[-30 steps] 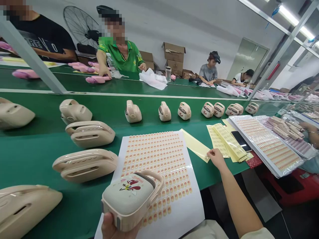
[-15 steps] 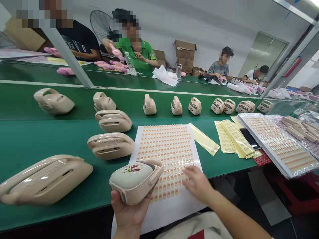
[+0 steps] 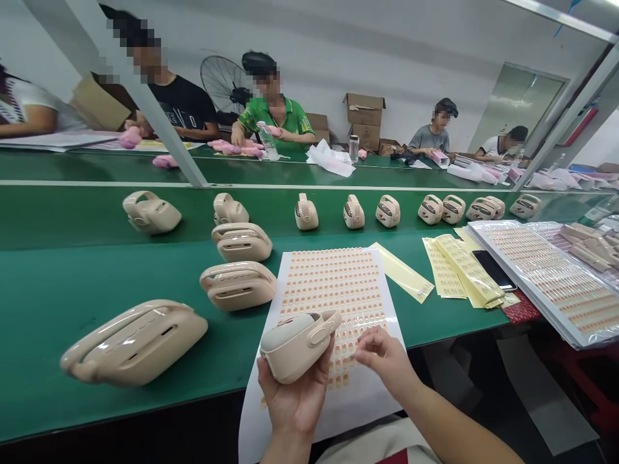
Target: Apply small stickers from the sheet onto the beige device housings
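Note:
My left hand (image 3: pixel 297 399) is wrapped from below round a beige portable speaker (image 3: pixel 300 351) with a carry handle. The speaker is tilted, with its pale fabric front turned up and left and its handle to the right. Under it lies a white sheet of small orange-and-gold stickers (image 3: pixel 333 277). Just right of the speaker, my right hand (image 3: pixel 384 361) hovers over the sheet's lower right part, thumb and fingertips pinched together. Whatever is between those fingertips is too small to make out.
More beige speakers (image 3: pixel 138 345) rest to the left, and others (image 3: pixel 305 212) line the green belt behind. At right are a yellow backing strip (image 3: pixel 403 272), yellow label sheets (image 3: pixel 464 270), a phone (image 3: pixel 494 269) and a stack of sticker sheets (image 3: pixel 541 277). Several co-workers sit across.
My left hand has turned the speaker, so its side faces me more and its front less. My right hand's blurred, looser fingers have drawn into a pinch near the speaker. The view has shifted left.

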`<state>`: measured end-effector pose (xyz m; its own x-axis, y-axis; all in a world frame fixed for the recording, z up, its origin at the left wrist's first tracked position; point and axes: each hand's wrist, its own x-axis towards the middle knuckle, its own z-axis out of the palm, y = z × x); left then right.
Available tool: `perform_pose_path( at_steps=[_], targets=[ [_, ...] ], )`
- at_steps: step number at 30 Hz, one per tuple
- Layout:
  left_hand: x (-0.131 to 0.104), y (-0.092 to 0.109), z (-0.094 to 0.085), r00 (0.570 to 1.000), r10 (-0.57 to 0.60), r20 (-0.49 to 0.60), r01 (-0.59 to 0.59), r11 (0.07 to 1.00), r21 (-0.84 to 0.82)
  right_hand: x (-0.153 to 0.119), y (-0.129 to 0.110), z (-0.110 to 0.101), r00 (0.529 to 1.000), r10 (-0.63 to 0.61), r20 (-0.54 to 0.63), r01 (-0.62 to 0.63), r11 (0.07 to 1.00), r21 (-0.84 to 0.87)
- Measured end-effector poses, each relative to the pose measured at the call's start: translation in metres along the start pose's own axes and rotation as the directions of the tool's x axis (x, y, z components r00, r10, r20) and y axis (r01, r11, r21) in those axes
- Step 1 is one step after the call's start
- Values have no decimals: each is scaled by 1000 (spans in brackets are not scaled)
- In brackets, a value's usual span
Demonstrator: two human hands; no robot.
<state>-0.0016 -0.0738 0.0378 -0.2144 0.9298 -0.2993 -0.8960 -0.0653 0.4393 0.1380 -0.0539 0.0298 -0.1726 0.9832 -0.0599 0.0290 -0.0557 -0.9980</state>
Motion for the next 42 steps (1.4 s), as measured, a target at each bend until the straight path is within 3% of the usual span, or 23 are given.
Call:
perform_pose_path(
  at_steps=[2,5,12,15,19,21,26,29,32,34,36,38,40,42],
  targets=[
    [-1,-6,1,999,-41,4,41,999,-23,3,-17,10,997,48,-54,-34,972,232],
    [-2,-13,5,997,-75,-11,75,996,-37,6,-30,26,983,55,-173,1,950,312],
    [-4,-16,4,994,-95,52,98,992,-78,8,-25,39,957,44,-287,11,982,187],
    [-2,-17,-5,981,-116,155,140,978,-154,7,-22,39,950,34,-310,16,988,156],
    [3,-19,-16,903,-109,416,239,931,-276,5,-20,41,942,3,-335,49,988,146],
    [5,-20,-18,865,-98,493,278,910,-307,4,-21,42,937,-21,-348,69,989,127],
    [5,-19,-19,849,-76,523,261,920,-290,9,-20,42,914,-159,-374,172,985,2],
    [6,-19,-25,850,-44,526,219,936,-275,11,-5,34,913,-166,-373,151,986,-69],
    [10,-17,-33,831,-70,551,229,947,-224,4,25,21,917,-338,-210,260,908,-328],
    [12,-16,-37,826,-113,552,258,947,-192,-5,45,13,858,-514,4,422,699,-577],
    [13,-14,-38,835,-129,534,268,945,-190,-12,61,8,741,-649,173,545,430,-720],
    [14,-13,-37,851,-124,510,254,948,-194,-13,71,8,618,-752,228,585,246,-773],
    [13,-11,-35,871,-103,481,219,957,-192,-11,77,9,526,-821,220,589,165,-791],
    [12,-9,-33,888,-78,453,182,965,-191,-9,82,11,484,-848,215,597,140,-790]
  ],
)
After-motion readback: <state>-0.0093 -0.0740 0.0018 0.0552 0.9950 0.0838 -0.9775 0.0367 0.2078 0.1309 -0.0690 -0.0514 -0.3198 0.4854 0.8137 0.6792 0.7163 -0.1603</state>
